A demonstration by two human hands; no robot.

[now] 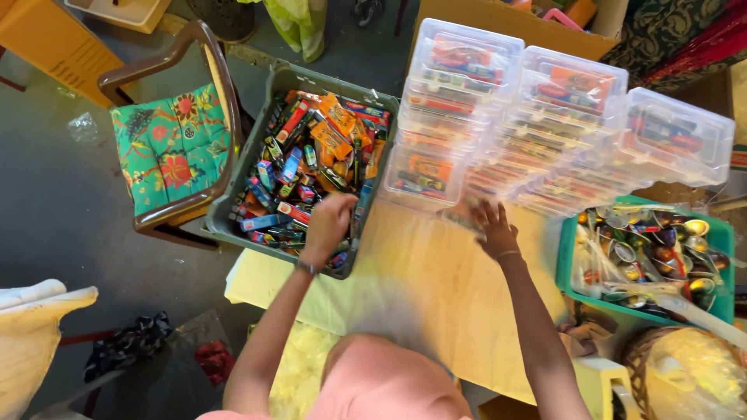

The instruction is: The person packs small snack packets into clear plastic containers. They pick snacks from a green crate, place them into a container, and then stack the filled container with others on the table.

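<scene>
My left hand [327,224] reaches into a grey crate [253,144] filled with several small colourful packets, fingers curled down among them; whether it grips one is hidden. My right hand [492,227] rests with fingers spread on the wooden table [436,288], touching the base of the nearest stack of clear plastic boxes [424,175]. Three tall leaning stacks of these lidded boxes [545,117] stand along the table's far side, each box holding colourful packed items.
A green tray [566,257] of shiny wrapped items sits at the right edge. A wooden chair with a floral green cushion [171,148] stands left of the crate. Cardboard box behind, white chair at lower left, woven basket at lower right.
</scene>
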